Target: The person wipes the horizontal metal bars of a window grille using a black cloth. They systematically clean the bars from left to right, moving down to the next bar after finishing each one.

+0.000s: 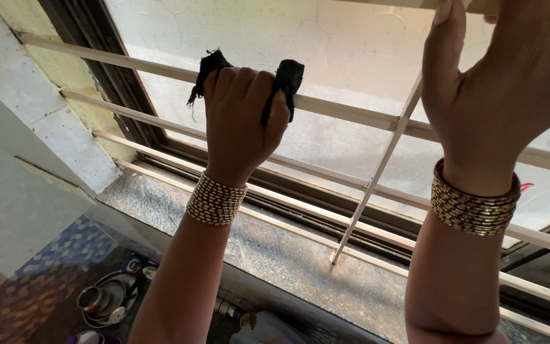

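The black cloth [286, 79] sits bunched in our left hand [240, 121], whose fingers are curled tight around it and press it against a cream horizontal bar [351, 113] of the window grille, with loose ends poking out on both sides of the fist. Our right hand [510, 83] is raised near the top edge of the view, its fingers closed over an upper bar [479, 6], holding no cloth. Both wrists wear stacks of gold bangles [216, 199]. Below the grille runs a speckled stone sill [275, 245], and far beneath it metal vessels [106, 298] lie on the floor.
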